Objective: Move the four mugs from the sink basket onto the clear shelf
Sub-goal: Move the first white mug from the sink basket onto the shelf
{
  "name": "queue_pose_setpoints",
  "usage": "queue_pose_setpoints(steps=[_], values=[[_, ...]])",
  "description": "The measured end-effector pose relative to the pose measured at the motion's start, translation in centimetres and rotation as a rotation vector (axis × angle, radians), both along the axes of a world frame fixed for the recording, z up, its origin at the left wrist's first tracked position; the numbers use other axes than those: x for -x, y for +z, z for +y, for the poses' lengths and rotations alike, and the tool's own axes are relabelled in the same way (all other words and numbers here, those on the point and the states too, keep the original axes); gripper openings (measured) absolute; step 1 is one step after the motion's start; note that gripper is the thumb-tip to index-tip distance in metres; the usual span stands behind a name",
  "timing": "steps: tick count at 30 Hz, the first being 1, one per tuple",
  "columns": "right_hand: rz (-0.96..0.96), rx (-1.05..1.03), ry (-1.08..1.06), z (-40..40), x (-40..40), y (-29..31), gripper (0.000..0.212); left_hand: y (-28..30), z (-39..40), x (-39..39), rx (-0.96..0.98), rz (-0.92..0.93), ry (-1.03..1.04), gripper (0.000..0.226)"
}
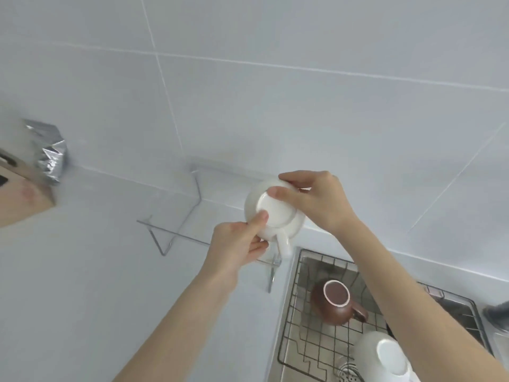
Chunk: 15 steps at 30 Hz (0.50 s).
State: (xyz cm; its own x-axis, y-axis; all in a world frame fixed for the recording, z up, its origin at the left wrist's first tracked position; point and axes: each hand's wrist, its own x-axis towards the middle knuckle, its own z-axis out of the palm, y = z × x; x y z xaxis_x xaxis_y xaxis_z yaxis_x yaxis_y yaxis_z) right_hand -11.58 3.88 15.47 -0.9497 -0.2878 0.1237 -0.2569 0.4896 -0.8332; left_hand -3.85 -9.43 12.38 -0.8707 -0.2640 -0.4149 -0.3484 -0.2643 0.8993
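Above the clear shelf (pixel 176 232), a white mug (pixel 275 213) is held upside down between both hands, its base toward the camera and its handle pointing to 6 o'clock. At the mug's 7 o'clock the left hand (pixel 239 244) is closed on it, thumb pressed on the base rim. At its 2 o'clock the right hand (pixel 316 199) clasps the body, thumb on the base and fingers curled over the far side. Down at 5 o'clock from the hands, the sink basket (pixel 303 340) holds an upturned brown mug (pixel 334 303) and, nearer the camera, another white mug (pixel 385 357).
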Motion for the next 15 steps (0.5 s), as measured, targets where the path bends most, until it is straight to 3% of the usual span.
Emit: queue_pose_setpoints(steps=[4,8,12,15], values=[[-0.035,-0.068,0.117,-7.4,2.9,-0.4,0.048,0.1,-6.5,2.4,-0.128,-0.074,0.044,0.039],[-0.125,-0.069,0.170,-14.2,6.7,-1.5,0.039,-0.4,-12.5,6.0,-0.271,-0.143,0.074,0.033],[-0.249,-0.038,0.175,-18.5,10.7,-3.4,0.030,-1.5,-16.9,9.5,-0.311,-0.236,0.023,0.024],[-0.302,-0.024,0.189,-20.7,13.4,-5.1,0.028,-2.6,-19.2,11.8,-0.287,-0.259,0.004,0.036]])
